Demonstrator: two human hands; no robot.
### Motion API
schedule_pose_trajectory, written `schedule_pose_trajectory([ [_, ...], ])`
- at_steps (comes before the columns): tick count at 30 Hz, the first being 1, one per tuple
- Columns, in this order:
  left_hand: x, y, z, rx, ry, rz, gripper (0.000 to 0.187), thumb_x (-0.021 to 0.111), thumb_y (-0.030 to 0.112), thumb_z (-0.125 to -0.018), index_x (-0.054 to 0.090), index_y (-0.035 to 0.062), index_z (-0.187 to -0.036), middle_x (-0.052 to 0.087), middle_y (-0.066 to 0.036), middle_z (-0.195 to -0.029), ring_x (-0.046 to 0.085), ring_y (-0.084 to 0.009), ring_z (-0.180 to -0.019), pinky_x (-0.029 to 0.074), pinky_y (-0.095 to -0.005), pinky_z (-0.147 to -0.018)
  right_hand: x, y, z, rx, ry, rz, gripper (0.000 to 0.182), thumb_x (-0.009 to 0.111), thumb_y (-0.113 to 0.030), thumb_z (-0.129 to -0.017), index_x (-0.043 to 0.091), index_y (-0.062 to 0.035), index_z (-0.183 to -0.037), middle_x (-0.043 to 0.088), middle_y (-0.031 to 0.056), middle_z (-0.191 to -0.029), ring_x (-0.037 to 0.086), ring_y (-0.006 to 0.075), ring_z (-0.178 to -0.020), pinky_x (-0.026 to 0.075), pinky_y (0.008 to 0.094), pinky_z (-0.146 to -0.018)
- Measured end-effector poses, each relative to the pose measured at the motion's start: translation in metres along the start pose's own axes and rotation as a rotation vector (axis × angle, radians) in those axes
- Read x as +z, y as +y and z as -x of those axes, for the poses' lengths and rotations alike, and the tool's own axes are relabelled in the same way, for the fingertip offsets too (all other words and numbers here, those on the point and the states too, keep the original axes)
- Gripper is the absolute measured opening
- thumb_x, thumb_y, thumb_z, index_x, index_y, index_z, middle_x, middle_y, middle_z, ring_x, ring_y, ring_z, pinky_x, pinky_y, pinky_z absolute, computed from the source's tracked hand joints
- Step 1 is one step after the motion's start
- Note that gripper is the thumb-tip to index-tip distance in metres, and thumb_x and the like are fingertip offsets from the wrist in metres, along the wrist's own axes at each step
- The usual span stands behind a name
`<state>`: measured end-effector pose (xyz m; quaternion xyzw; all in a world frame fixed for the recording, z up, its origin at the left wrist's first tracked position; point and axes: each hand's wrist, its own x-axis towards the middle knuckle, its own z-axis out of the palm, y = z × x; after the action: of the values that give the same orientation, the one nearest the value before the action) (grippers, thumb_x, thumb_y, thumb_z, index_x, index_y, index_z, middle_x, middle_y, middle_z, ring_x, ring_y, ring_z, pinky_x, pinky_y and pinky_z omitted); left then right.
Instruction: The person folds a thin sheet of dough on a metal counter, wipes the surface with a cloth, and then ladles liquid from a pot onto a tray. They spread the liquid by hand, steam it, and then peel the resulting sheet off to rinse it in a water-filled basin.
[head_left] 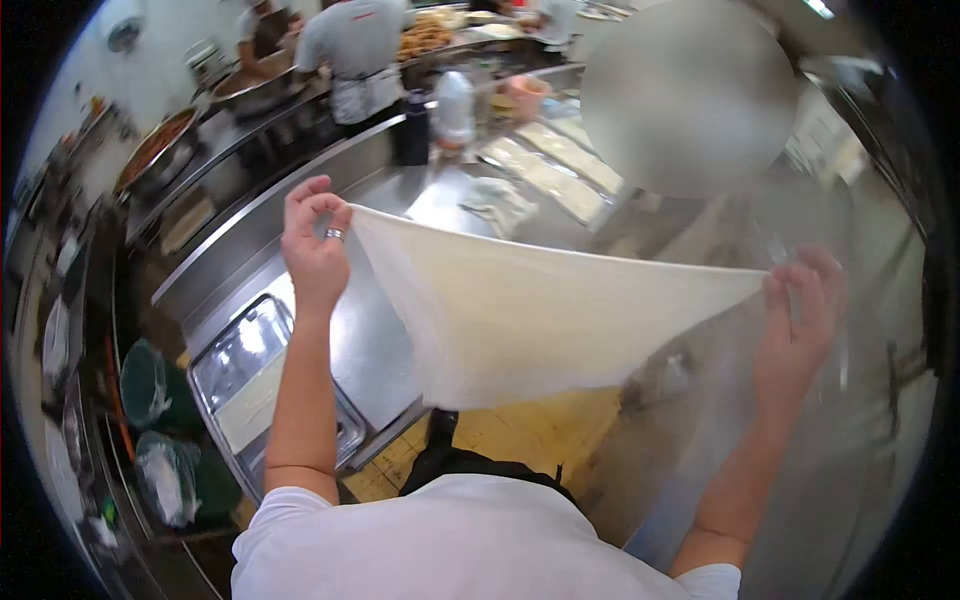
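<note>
A thin, cream-coloured sheet of dough [530, 320] hangs stretched in the air in front of my body, its top edge pulled nearly straight and its lower edge drooping. My left hand [317, 235], with a ring on one finger, pinches the upper left corner. At the upper right corner, my right hand [805, 305] has its fingers closed on the sheet; this side is a little blurred. Below my left forearm, a metal tray [262, 325] holds a flat pale sheet [250, 405].
Behind the dough runs a steel worktable [375, 350] with a crumpled white cloth [497, 205], flat pale packs [548, 180], a dark bottle [411, 130] and a white jug [455, 110]. Green bins [150, 380] stand at left. Co-workers [355, 50] stand beyond; a blurred round patch covers the upper right.
</note>
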<state>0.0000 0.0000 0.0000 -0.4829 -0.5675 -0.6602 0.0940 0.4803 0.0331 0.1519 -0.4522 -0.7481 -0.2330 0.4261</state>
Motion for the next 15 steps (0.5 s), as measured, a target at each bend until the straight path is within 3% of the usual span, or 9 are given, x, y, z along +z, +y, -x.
schedule_pose_trajectory([
  [2, -0.032, 0.016, 0.009, 0.007, 0.053, -0.098, 0.005, 0.071, 0.008, -0.092, 0.067, 0.005, -0.091, 0.062, -0.012, -0.128, 0.058, -0.0281, -0.122, 0.041, -0.0394, -0.108, 0.022, -0.002, -0.022, -0.034, 0.0, -0.173, 0.009, 0.072, -0.004, -0.083, 0.067, -0.0044, -0.09, 0.063, 0.0139, -0.119, 0.057, 0.0309, -0.116, 0.041, 0.0433, -0.104],
  [3, -0.081, -0.059, -0.065, 0.013, 0.043, -0.21, 0.005, 0.071, 0.008, -0.092, 0.067, 0.005, -0.092, 0.062, -0.012, -0.128, 0.058, -0.0279, -0.121, 0.041, -0.0392, -0.107, 0.117, -0.08, -0.057, -0.006, -0.026, -0.269, 0.009, 0.072, -0.004, -0.083, 0.067, -0.004, -0.09, 0.063, 0.0136, -0.117, 0.058, 0.0315, -0.115, 0.042, 0.0429, -0.103],
  [7, -0.137, -0.112, -0.093, -0.115, 0.108, -0.43, 0.004, 0.07, 0.009, -0.091, 0.069, 0.0049, -0.092, 0.062, -0.012, -0.126, 0.057, -0.0285, -0.122, 0.042, -0.0386, -0.106, 0.259, -0.14, -0.123, -0.192, -0.104, -0.463, 0.01, 0.074, -0.004, -0.079, 0.068, -0.0031, -0.088, 0.064, 0.0134, -0.111, 0.059, 0.0342, -0.109, 0.044, 0.042, -0.099],
  [10, -0.172, -0.169, -0.111, -0.159, 0.126, -0.536, 0.005, 0.071, 0.01, -0.089, 0.07, 0.005, -0.089, 0.063, -0.013, -0.125, 0.056, -0.031, -0.122, 0.042, -0.0409, -0.106, 0.365, -0.194, -0.15, -0.175, -0.214, -0.609, 0.014, 0.077, -0.007, -0.075, 0.072, -0.005, -0.087, 0.065, 0.0136, -0.109, 0.059, 0.0349, -0.109, 0.046, 0.0442, -0.095],
  [13, -0.194, -0.21, -0.129, -0.166, 0.148, -0.635, 0.007, 0.072, 0.012, -0.087, 0.071, 0.0048, -0.088, 0.064, -0.014, -0.123, 0.056, -0.0319, -0.121, 0.042, -0.0426, -0.104, 0.474, -0.224, -0.172, -0.209, -0.349, -0.631, 0.016, 0.08, -0.017, -0.075, 0.076, -0.0105, -0.089, 0.065, 0.0124, -0.114, 0.059, 0.035, -0.111, 0.046, 0.0472, -0.095],
  [15, -0.202, -0.229, -0.14, -0.16, 0.171, -0.657, 0.009, 0.074, 0.014, -0.087, 0.072, 0.0048, -0.088, 0.064, -0.015, -0.12, 0.056, -0.0327, -0.119, 0.043, -0.0432, -0.103, 0.492, -0.257, -0.179, -0.144, -0.393, -0.556, 0.015, 0.079, -0.02, -0.077, 0.077, -0.0133, -0.09, 0.065, 0.0122, -0.117, 0.058, 0.0354, -0.113, 0.045, 0.0484, -0.097],
])
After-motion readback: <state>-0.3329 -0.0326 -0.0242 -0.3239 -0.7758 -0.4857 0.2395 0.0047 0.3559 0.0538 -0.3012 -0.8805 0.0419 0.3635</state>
